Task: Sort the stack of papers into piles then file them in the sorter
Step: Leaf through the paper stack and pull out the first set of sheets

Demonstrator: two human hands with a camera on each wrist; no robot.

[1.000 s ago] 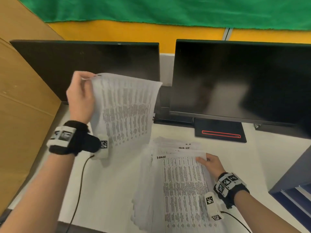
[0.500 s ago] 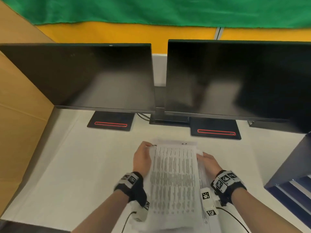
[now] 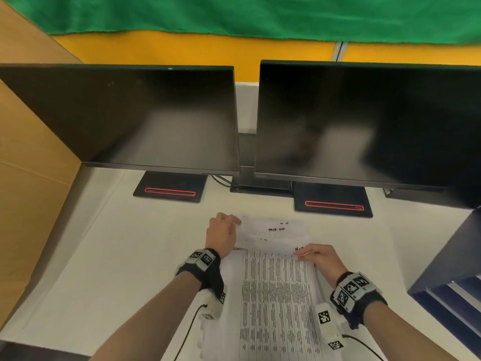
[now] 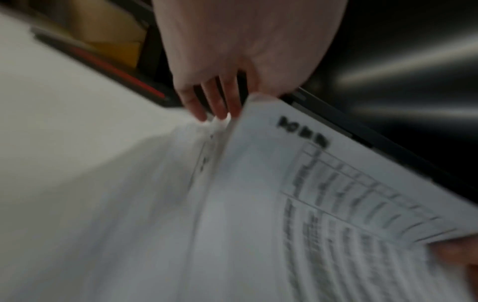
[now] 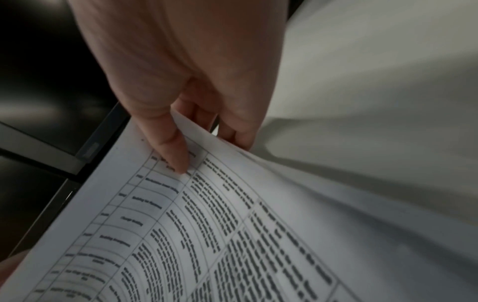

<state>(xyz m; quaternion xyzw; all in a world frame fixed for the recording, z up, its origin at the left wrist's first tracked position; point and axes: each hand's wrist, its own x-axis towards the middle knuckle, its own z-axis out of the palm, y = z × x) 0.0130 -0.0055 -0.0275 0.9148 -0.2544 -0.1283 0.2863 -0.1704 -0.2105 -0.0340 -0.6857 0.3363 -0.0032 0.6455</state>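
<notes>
White sheet (image 3: 276, 295): lay on stack (image 3: 270, 230), desk (image 3: 117, 256).
Right hand (image 3: 321, 259): pinched sheet's corner.
Left hand (image 3: 221, 233): fingers at stack's corner; grip unclear.

Top sheet (image 3: 276, 295) now nearer, "Task list" page (image 3: 273, 231) uncovered behind.

Both forearms reach forward side by side, each wrist strapped with a black band. The left hand (image 3: 221, 231) lies knuckles up, fingers (image 4: 218, 102) curled downward. The right hand (image 3: 319, 257) pinches a sheet (image 5: 232, 204) between thumb (image 5: 168, 143) and fingers.
</notes>
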